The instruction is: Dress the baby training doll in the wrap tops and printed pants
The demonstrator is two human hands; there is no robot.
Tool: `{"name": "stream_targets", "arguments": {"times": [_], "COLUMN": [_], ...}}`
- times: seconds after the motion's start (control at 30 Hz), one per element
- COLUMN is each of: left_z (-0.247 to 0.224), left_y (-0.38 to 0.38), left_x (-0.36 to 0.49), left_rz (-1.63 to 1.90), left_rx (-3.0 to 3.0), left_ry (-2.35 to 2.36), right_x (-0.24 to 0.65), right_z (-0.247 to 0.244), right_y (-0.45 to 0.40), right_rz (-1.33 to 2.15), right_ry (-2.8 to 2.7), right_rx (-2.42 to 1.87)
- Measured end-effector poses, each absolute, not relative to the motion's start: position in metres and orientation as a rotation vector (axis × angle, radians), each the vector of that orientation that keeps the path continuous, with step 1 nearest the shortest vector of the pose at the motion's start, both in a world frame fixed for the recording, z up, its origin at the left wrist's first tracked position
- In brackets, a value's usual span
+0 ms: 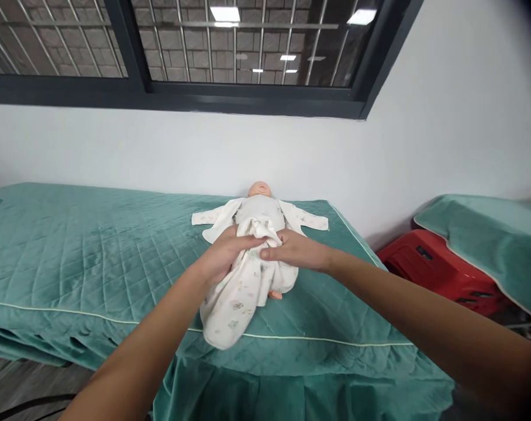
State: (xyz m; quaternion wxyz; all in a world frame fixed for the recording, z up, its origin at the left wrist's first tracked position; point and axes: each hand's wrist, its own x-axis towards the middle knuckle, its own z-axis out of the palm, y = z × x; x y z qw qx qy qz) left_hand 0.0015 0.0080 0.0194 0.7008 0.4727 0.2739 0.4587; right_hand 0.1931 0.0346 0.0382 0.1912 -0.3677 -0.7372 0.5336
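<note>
A baby doll point(259, 189) lies on its back on the green bed, head toward the wall, in a white baby top point(313, 221) whose sleeves spread out sideways. White printed baby pants point(233, 316) lie bunched over its lower body, one leg hanging toward the bed's front edge. My left hand point(226, 251) grips the gathered cloth on the left, thumb on top. From the other side my right hand point(294, 250) is closed on the same pants, its thumb close to the left one. One small foot point(275, 294) shows below the cloth; the doll's legs are otherwise hidden.
The quilted green bed cover point(94, 251) stretches to the left, with pale piping along its edge. At the right, a red plastic object point(436, 269) sits partly under another green cover point(493, 234). A white wall point(182, 146) and barred window point(248, 47) stand behind.
</note>
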Motion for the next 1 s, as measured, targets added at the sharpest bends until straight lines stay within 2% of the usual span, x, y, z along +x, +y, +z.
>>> {"name": "stream_targets", "arguments": {"times": [0.23, 0.33, 0.43, 0.53, 0.7, 0.83, 1.0], "left_z": [0.013, 0.014, 0.009, 0.001, -0.008, -0.007, -0.014], "left_y": [0.005, 0.005, 0.006, 0.008, 0.007, 0.005, 0.009], "left_x": [-0.011, -0.010, -0.003, 0.000, -0.010, -0.017, -0.007], "left_rz": [0.636, 0.745, 0.917, 0.943, 0.824, 0.635, 0.968], "left_rx": [1.212, 1.157, 0.948, 0.830, 0.927, 1.046, 0.781], "left_ry": [0.623, 0.629, 0.600, 0.597, 0.615, 0.611, 0.522], "right_x": [0.195, 0.199, 0.201, 0.197, 0.187, 0.186, 0.193], "right_z": [0.039, 0.038, 0.028, 0.017, 0.018, 0.023, 0.010], "right_y": [0.047, 0.043, 0.034, 0.028, 0.031, 0.030, 0.027], "right_rz": [1.588, 1.693, 1.794, 1.812, 1.571, 1.579, 1.622], "right_ry": [-1.410, -1.450, -1.717, -1.872, -1.546, -1.451, -1.538], "right_rx": [-0.889, -0.874, -0.933, -1.048, -0.969, -0.797, -0.834]}}
